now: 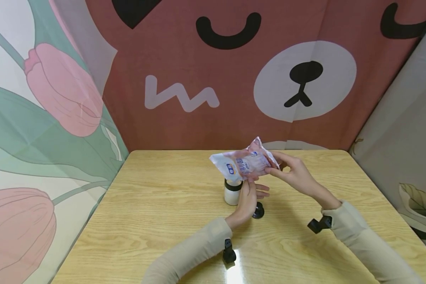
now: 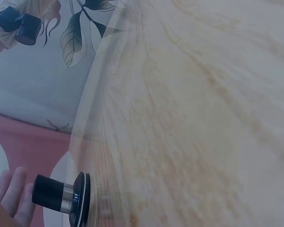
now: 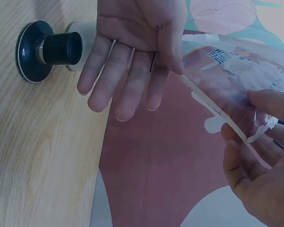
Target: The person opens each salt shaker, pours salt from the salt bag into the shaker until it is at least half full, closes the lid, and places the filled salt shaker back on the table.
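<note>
A white and pink printed plastic bag (image 1: 250,162) is held up above the table, tilted with one corner toward the left. My right hand (image 1: 298,175) pinches its right end between thumb and fingers; the right wrist view shows this grip on the bag (image 3: 227,85) closely. My left hand (image 1: 248,199) is below the bag with straight, spread fingers, its thumb tip at the bag's lower edge. Whether the thumb touches the bag I cannot tell. Beside the left hand stands a white jar (image 1: 232,195) with a dark rim, its top partly hidden by the bag. A black knobbed lid (image 2: 49,193) lies near that hand.
The light wooden table (image 1: 156,205) reaches back to a hanging cloth (image 1: 184,130) with a bear face. More printed cloth (image 1: 67,165) hangs along the left side, and a grey cloth (image 1: 394,118) along the right.
</note>
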`<state>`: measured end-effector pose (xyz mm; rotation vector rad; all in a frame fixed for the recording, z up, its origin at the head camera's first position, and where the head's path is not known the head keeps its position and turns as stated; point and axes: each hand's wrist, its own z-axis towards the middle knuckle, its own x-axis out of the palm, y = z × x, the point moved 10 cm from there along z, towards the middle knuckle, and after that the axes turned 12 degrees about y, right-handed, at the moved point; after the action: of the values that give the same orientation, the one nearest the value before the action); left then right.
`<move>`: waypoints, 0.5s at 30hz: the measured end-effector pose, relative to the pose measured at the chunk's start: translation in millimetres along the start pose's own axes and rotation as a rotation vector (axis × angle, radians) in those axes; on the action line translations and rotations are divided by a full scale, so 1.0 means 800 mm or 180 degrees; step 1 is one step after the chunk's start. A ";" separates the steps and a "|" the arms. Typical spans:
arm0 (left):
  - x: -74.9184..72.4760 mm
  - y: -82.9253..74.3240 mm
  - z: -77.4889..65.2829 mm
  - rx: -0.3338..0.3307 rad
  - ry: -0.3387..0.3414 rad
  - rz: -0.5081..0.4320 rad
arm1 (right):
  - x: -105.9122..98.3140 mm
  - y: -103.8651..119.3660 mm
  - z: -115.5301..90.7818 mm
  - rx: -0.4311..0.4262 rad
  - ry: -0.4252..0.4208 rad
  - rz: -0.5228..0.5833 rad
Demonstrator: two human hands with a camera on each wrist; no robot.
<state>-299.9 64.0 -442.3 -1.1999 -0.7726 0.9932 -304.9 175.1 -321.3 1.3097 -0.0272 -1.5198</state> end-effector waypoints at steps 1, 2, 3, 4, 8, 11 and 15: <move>0.000 0.000 0.000 -0.0016 -0.0001 0.0009 | 0.000 0.002 0.000 0.0002 0.0000 -0.0001; 0.000 0.001 -0.001 -0.0032 -0.0002 0.0014 | -0.001 0.005 0.000 0.0001 -0.0006 0.0000; 0.000 0.001 -0.001 -0.0039 -0.0004 0.0015 | -0.002 0.012 0.000 -0.0012 -0.0010 -0.0002; 0.000 0.001 -0.001 -0.0045 -0.0007 0.0016 | -0.003 0.018 0.000 -0.0019 -0.0016 -0.0002; 0.000 0.003 0.000 -0.0059 -0.0017 0.0002 | -0.007 0.040 0.000 -0.0023 -0.0029 0.0001; 0.000 0.003 0.000 -0.0049 -0.0006 -0.0009 | -0.007 0.044 -0.001 0.0035 -0.0018 -0.0006; 0.001 0.002 0.000 -0.0018 0.0013 -0.0026 | -0.007 0.039 -0.002 0.0089 0.0000 0.0047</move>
<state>-300.0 64.5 -443.8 -1.2023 -0.7769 0.9824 -283.4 167.1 -298.9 1.3289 -0.0581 -1.5118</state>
